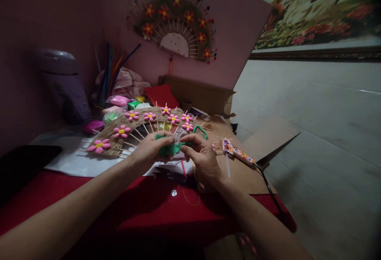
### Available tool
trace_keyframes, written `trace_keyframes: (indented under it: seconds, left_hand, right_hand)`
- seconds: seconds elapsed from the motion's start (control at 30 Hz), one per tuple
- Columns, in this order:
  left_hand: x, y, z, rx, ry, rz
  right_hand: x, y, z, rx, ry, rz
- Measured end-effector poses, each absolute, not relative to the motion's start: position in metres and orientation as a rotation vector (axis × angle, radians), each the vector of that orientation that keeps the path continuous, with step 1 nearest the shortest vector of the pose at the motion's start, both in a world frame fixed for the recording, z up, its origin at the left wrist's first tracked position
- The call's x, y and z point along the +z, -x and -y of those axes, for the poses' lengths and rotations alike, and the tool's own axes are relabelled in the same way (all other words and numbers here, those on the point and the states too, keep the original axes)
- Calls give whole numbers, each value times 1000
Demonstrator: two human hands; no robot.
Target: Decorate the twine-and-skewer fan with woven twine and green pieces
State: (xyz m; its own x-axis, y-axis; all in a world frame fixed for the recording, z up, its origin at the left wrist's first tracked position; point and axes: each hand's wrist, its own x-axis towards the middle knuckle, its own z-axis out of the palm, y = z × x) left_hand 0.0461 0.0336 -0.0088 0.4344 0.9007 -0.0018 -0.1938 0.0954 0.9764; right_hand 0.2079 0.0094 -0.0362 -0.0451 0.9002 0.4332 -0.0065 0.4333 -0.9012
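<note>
My left hand [153, 147] is closed around soft green clay [168, 149], with a bit of clear plastic showing at its top. On the other side, my right hand [202, 155] pinches the edge of the same clay between thumb and fingers. Just behind both hands lies a fan-shaped piece [110, 144] with a band of brown twine, thin wooden sticks and several pink clay flowers [121, 131] with yellow centres. A fuzzy green loop [200, 128] shows above my right hand. My fingers cover part of the clay.
A patterned glue gun [238, 151] with a black cord lies on cardboard [253, 178] at right. Bagged coloured clay [119, 101] and a purple bottle [64, 85] stand at left. A finished fan [175, 22] hangs behind. A small shiny gem [174, 193] lies on the red cloth [133, 208].
</note>
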Motion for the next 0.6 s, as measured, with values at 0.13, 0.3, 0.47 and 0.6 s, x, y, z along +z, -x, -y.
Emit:
trace_keyframes:
  seconds: [0.13,0.3,0.47,0.6]
  left_hand:
    - [-8,-47,-33,935,-1184,-788]
    - [-6,-49,-33,910,-1180,-820]
    - [-8,-48,-33,919,-1243,-828]
    - [-10,-47,-34,953,-1250,-815]
  right_hand:
    - [-35,-208,-7,807,890,1465]
    - [-37,-210,-8,680,984,1568]
    - [-38,-212,-9,663,955,1630]
    - [-35,-211,-7,815,947,1576]
